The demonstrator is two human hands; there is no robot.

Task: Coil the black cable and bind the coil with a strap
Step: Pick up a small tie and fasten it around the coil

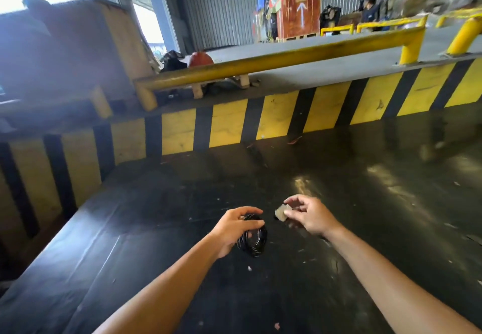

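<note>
The black cable [254,239] is wound into a small round coil of several loops. My left hand [234,229] grips it at its upper left side and holds it above the dark floor. My right hand [310,215] is just to the right of the coil, a short gap away. Its thumb and fingers pinch a small beige piece [281,213], which may be the strap; it is too small and blurred to be sure. Both forearms reach in from the bottom of the view.
A dark shiny floor [339,255] lies below my hands, with small bits of debris. Behind it rises a yellow-and-black striped kerb [234,122] with a yellow guard rail [273,60] on top. Crates and pallets [297,13] stand far back.
</note>
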